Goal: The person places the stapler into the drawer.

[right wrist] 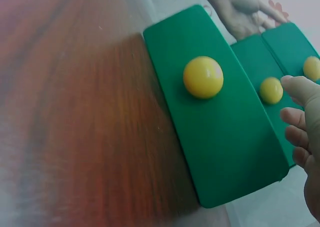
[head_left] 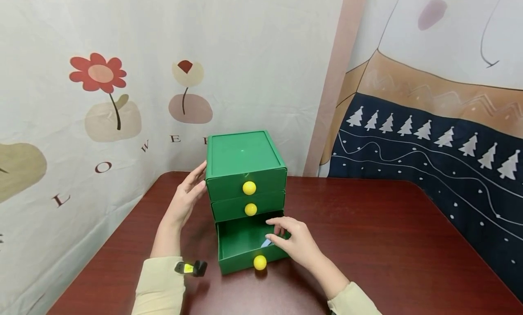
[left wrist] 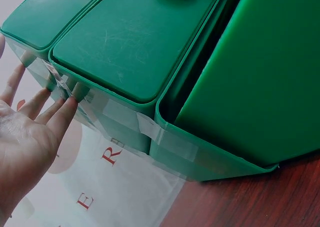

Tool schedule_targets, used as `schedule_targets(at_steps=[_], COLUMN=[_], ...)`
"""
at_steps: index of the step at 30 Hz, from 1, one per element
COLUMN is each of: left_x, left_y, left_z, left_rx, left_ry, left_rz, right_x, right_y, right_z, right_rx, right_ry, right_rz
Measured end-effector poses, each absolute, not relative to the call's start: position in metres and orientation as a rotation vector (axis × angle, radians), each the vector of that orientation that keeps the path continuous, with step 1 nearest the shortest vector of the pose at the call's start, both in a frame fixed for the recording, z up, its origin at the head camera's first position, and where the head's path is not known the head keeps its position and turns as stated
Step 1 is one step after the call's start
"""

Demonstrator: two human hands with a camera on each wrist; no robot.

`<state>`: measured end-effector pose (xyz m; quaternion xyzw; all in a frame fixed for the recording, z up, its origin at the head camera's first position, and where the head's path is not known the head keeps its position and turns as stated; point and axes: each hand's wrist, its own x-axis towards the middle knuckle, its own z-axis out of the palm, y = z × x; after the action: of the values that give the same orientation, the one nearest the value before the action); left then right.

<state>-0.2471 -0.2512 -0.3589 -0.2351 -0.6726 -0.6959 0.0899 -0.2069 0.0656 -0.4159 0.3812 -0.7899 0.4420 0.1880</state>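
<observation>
A green drawer cabinet (head_left: 245, 154) with three drawers and round yellow knobs stands on the table. Its bottom drawer (head_left: 239, 238) is pulled out. My left hand (head_left: 184, 201) rests its extended fingertips against the cabinet's left side, over clear tape (left wrist: 145, 122) in the left wrist view. Over the right part of the pulled-out drawer hovers my right hand (head_left: 296, 238), thumb and index finger apart with nothing between them. Just below the thumb a small light blue object (head_left: 266, 243) shows inside the drawer, partly hidden by the hand.
The upper drawer (head_left: 229, 190) and middle drawer (head_left: 229, 210) are closed. A dark red-brown wooden table (head_left: 367, 242) extends around the cabinet. Behind it hangs a printed cloth (head_left: 261, 70) with flowers and letters. A black strap with a small device (head_left: 191, 268) sits on the left sleeve.
</observation>
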Motion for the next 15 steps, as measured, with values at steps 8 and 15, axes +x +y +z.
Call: schedule_targets(at_steps=[8,15], left_x=[-0.247,-0.247], left_y=[-0.251,-0.251], left_z=[-0.360,-0.360], left_rx=[-0.690,-0.704], left_ry=[-2.004,-1.985], left_rz=[-2.059,-2.071], right_x=[-0.190,-0.183], right_y=[0.069,0.070], right_z=[-0.421,-0.430], right_rx=[1.236,1.398], right_ry=[-2.192,-2.351], right_rz=[1.176,1.148])
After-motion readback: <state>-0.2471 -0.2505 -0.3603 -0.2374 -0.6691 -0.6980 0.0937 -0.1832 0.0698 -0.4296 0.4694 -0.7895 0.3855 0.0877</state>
